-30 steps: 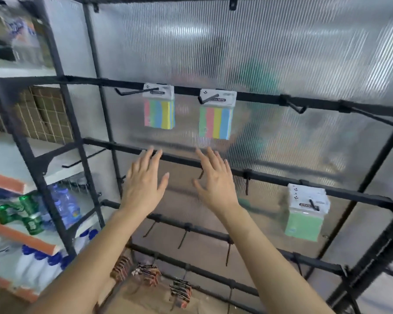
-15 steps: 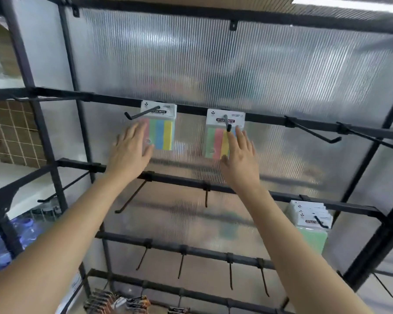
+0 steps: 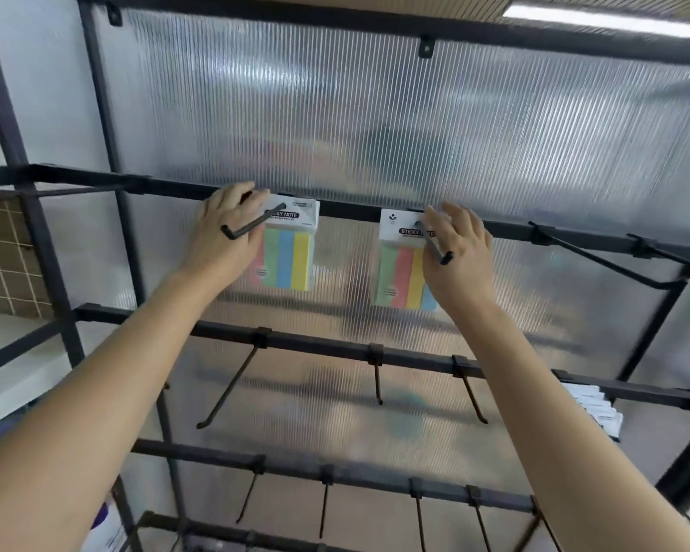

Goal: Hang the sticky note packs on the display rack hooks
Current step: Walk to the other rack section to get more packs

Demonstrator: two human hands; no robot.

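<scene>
The fingers [image 3: 234, 195] of your left hand [image 3: 224, 237] curl at the header of the left sticky note pack [image 3: 291, 253]. Your right hand [image 3: 461, 256] overlaps the right sticky note pack [image 3: 397, 272]. Grip on either pack: cannot tell. Both packs hang from hooks [image 3: 252, 227] on the upper rail [image 3: 351, 209].

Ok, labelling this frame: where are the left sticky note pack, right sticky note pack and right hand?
left sticky note pack [image 3: 287, 256], head view, blue stripe.
right sticky note pack [image 3: 401, 272], head view, pink stripe.
right hand [image 3: 461, 253], head view, back of hand.
</scene>
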